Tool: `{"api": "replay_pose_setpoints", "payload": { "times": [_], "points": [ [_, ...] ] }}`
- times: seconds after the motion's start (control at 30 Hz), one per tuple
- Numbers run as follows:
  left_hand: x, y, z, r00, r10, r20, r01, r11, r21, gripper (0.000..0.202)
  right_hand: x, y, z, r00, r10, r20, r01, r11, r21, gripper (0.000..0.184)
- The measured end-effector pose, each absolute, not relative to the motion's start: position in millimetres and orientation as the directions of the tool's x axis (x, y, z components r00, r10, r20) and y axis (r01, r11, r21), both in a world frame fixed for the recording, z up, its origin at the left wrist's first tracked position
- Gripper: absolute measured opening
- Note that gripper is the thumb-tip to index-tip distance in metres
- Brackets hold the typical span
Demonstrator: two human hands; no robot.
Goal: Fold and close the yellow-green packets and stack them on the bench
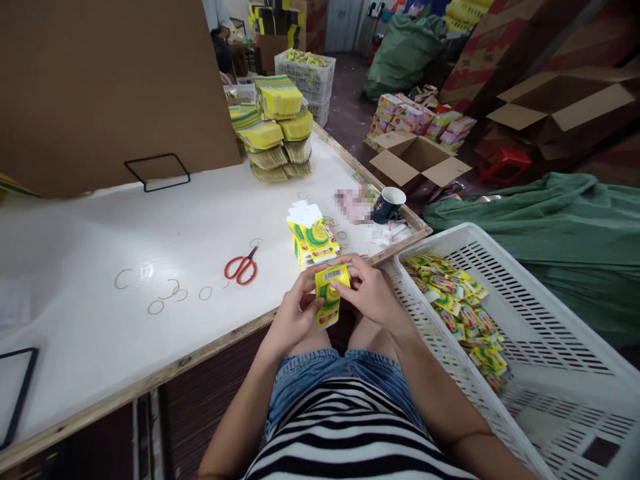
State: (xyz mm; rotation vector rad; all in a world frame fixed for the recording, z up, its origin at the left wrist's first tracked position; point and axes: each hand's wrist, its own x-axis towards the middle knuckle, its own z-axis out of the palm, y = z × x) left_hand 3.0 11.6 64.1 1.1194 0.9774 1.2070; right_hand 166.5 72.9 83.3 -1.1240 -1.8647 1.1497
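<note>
Between my two hands, just over the table's front edge, is a small yellow and green printed carton [330, 297] with a barcode near its top. My left hand [299, 308] grips its left side, thumb on the front. On the other side my right hand [367, 290] pinches the upper right edge, its thumb across the face. A stack of flat cartons [314, 233] of the same print lies on the table right beyond my hands. Whether the held carton is flat or opened out, I cannot tell.
Red-handled scissors [241, 269] and several rubber bands [173, 290] lie on the white table [100, 247]. Bundled cartons [280, 127] are piled at the back. A dark mug [387, 207] stands at the right corner. A white plastic basket [540, 300] with filled cartons [463, 310] sits at my right.
</note>
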Motion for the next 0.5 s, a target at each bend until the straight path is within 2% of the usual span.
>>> {"api": "replay_pose_setpoints", "payload": {
  "times": [0.1,0.27,0.5],
  "points": [
    [1.0,13.1,64.5,0.133,0.991,-0.006,-0.278,0.043,0.960,0.052,162.2,70.9,87.4,-0.386,0.913,0.132,0.411,0.299,-0.861,0.027],
    [-0.4,14.9,66.2,0.115,0.993,-0.004,-0.387,0.048,0.921,0.054,161.5,69.4,88.4,-0.440,0.884,0.158,0.379,0.343,-0.859,0.030],
    [3.1,14.1,67.6,0.135,0.990,-0.036,-0.318,0.078,0.945,0.054,162.1,69.0,84.1,-0.382,0.913,0.145,0.474,0.328,-0.817,0.029]
  ]
}}
